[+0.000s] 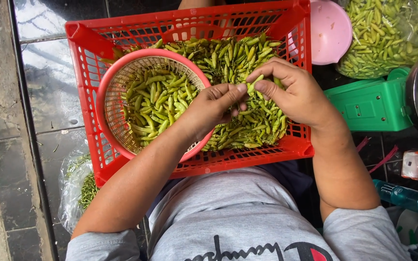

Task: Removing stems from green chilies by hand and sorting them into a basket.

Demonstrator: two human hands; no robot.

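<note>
Nearest, one person in a grey shirt (pixel 233 217) sits behind one red crate (pixel 85 96). Left hand (pixel 209 108) and right hand (pixel 293 92) meet over the crate, both pinching one green chili (pixel 253 83) between fingertips: left holds the lower end, right thumb and forefinger grip the upper part. Its long axis runs on a slant, tip pointing up and away to the right. One pink basket (pixel 110 87) inside the crate holds sorted chilies; a loose chili pile (pixel 240 60) lies beside it. Beyond: one pink bowl (pixel 332 31), one green scale (pixel 371 104), one clear bag of chilies (pixel 383 34)
</note>
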